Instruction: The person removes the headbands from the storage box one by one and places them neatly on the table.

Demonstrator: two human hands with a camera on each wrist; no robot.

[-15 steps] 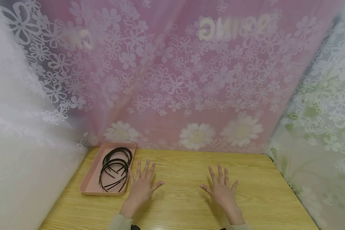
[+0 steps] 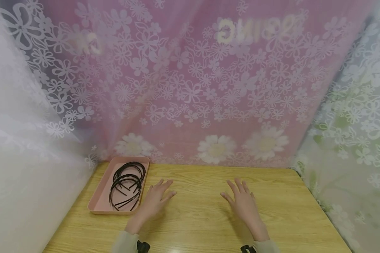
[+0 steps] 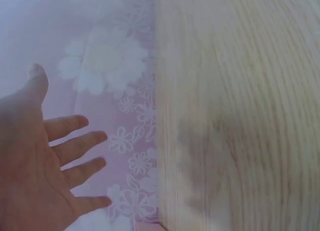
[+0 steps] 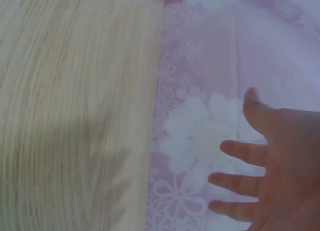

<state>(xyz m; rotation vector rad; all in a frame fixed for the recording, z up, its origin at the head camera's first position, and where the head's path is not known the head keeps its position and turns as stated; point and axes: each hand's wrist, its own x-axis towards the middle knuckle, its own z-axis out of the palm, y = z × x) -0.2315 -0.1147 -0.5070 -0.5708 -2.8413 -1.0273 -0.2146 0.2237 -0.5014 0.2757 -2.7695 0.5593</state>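
My left hand [image 2: 153,202] hovers over the table just right of the pink tray [image 2: 96,202], fingers spread and nothing in it. In the left wrist view the left palm [image 3: 30,166] shows bare, with thumb and fingers apart. Across the table, my right hand [image 2: 244,203] is likewise held above the wood, holding nothing. Its spread fingers [image 4: 240,183] appear in the right wrist view. Several black toothed headbands [image 2: 126,176] lie overlapping inside the tray, nearest to the left hand.
The wooden table [image 2: 199,211] is bounded at the back by a pink flowered curtain [image 2: 190,140]. A whitish curtain [image 2: 28,168] hangs on the left, and a flowered one [image 2: 351,151] on the right. Black straps [image 2: 143,246] are at the wrists.
Both hands have turned so the palms face more inward, and their fingers are less widely fanned in the head view. The tray and headbands have not moved.
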